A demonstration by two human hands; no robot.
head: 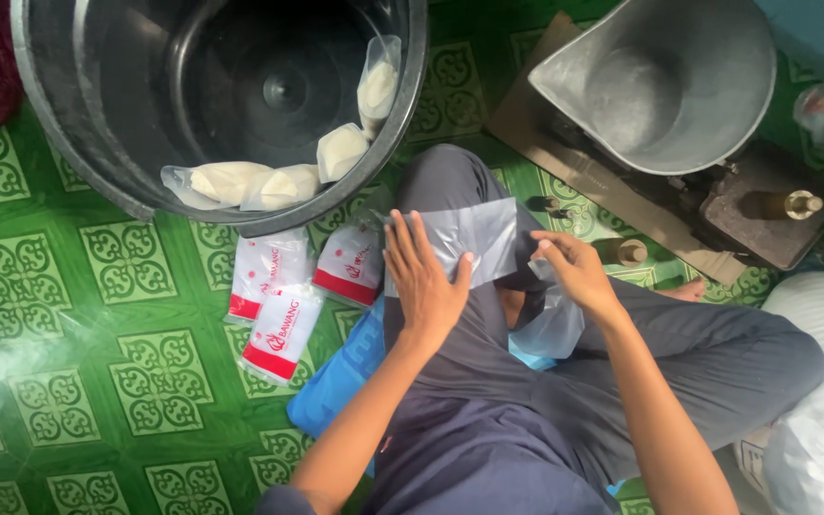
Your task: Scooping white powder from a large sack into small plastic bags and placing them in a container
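Clear plastic bag (pixel 464 238) under flat open left hand (pixel 423 281), right hand (pixel 574 272) pinching it; three labelled packets (pixel 283 329) beside.

A floor (pixel 97 381) of glossy green tiles with paler green ornamental squares; a black round tub (pixel 78 143) holding cream-white filled pouches (pixel 240 183); white packets (pixel 283 329) with red bands on the floor; a clear, slightly grey plastic bag (pixel 474 238) under the left hand (pixel 423 281); dark grey trousers (pixel 545 381); a blue sheet (pixel 336 381) beneath; a dull silver metal scoop pan (pixel 660 81) on a brown scale (pixel 765 210); white sacks (pixel 822 381) at one edge
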